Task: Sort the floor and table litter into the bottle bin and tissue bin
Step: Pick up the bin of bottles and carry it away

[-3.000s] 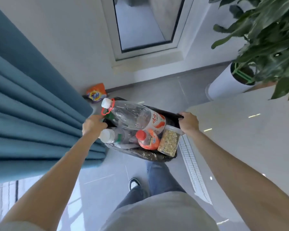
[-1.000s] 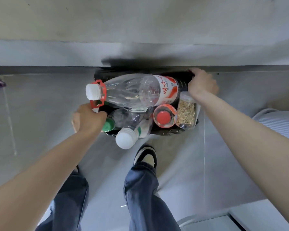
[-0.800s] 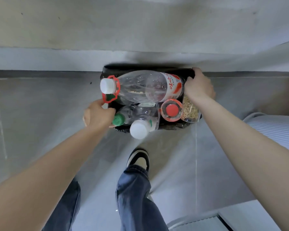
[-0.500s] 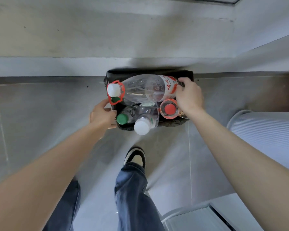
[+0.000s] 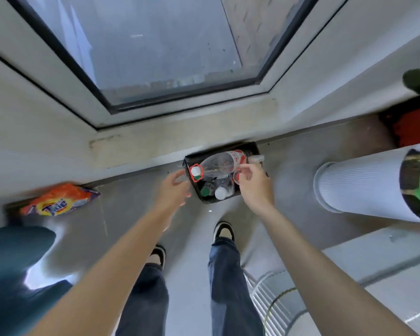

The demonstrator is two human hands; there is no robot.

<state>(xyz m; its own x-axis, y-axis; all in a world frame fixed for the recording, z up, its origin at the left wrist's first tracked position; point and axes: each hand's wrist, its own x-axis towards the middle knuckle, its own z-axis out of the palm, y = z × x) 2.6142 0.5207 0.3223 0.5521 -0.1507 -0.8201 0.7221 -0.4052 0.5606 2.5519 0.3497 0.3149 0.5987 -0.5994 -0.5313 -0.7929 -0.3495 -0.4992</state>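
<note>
The black bottle bin (image 5: 253,147) stands on the grey floor against the wall below the window. It holds a large clear bottle (image 5: 222,162) with a red label and white cap lying across the top, a green-capped bottle (image 5: 205,191), a white-capped bottle (image 5: 220,193) and a small red-capped bottle (image 5: 237,177). My left hand (image 5: 174,187) hovers just left of the bin, fingers spread, holding nothing. My right hand (image 5: 254,187) hangs over the bin's right front corner with loosely curled fingers, off the rim; it hides the jar there.
An orange Tide bag (image 5: 56,202) lies by the wall at the left. A white ribbed planter (image 5: 357,187) stands to the right of the bin. A teal curtain (image 5: 15,275) is at the lower left, a white table (image 5: 386,275) at the lower right. My feet stand behind the bin.
Both hands carried the bin to the wall and set it down. They have now let go of its rim and drawn back, and my head has risen.
</note>
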